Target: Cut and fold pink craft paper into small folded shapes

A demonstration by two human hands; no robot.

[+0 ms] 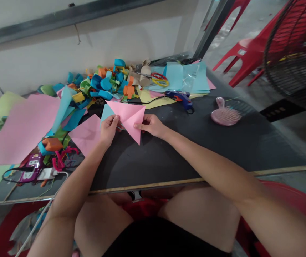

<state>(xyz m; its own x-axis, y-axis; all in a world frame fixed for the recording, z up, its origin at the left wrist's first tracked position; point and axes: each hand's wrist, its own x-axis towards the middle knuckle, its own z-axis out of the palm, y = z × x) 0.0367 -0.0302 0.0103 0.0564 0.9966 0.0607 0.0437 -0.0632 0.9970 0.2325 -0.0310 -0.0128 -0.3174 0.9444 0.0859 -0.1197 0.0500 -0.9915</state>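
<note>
A sheet of pink paper (130, 117), folded into a triangle with creases across it, is held above the dark table. My left hand (109, 128) pinches its left side, thumb on top. At its right edge my right hand (153, 125) grips it, with the thumb over the front and the fingers mostly hidden behind. Behind my left hand lies a light blue sheet (106, 111), partly covered by the folded paper. Another pink square of paper (85, 134) rests on the table, just left of my left hand and partly under my forearm.
Folded colored paper pieces (106, 84) pile up along the wall. Scissors (159, 80), a blue glue gun (181, 98) and a pink hairbrush (225, 116) lie to the right. A large pink sheet (26, 126) and a purple device (32, 167) are at left. A fan (297, 50) stands far right.
</note>
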